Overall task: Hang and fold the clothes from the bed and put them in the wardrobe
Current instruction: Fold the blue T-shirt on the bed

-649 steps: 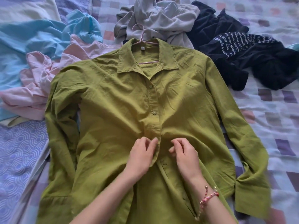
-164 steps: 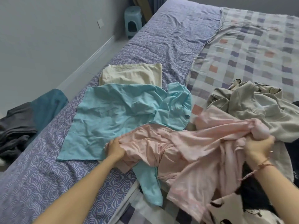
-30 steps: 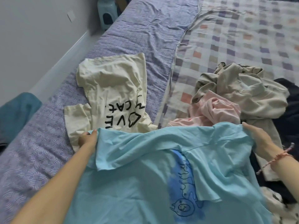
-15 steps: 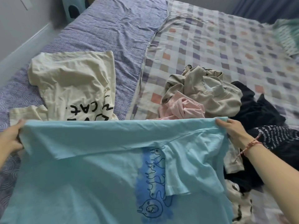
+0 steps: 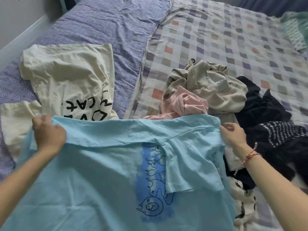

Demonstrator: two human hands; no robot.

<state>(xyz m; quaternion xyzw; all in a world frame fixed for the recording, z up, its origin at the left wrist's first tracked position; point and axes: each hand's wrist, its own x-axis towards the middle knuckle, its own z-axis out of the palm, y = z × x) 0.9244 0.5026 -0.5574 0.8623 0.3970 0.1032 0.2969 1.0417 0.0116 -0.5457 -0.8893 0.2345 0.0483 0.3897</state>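
A bed [image 5: 116,22] with a purple patterned sheet [image 5: 93,30] and a checked blanket [image 5: 225,39] fills the view. A light blue T-shirt [image 5: 100,172] lies spread across the bed's near side. My left hand [image 5: 48,134] has its grip curled round the shirt's folded top edge, and my right hand [image 5: 233,135] pinches the right corner. A cream T-shirt [image 5: 70,75] lies beyond, and a heap of clothes [image 5: 216,94] lies to the right.

Hands: two, left hand [image 5: 48,132] and right hand [image 5: 233,135]; bracelet [image 5: 250,155]: one, on right wrist; T-shirts spread out: two, light blue T-shirt [image 5: 100,180] and cream T-shirt [image 5: 66,77]; crumpled heap: one pink garment [image 5: 183,105], one beige garment [image 5: 208,87], one black garment with white lettering [image 5: 275,135], other dark cloth there uncountable; white cloth with black figures [image 5: 241,205]: one; green patterned cloth [image 5: 296,30]: one; bed covers: two, purple sheet [image 5: 108,22], checked blanket [image 5: 216,39]
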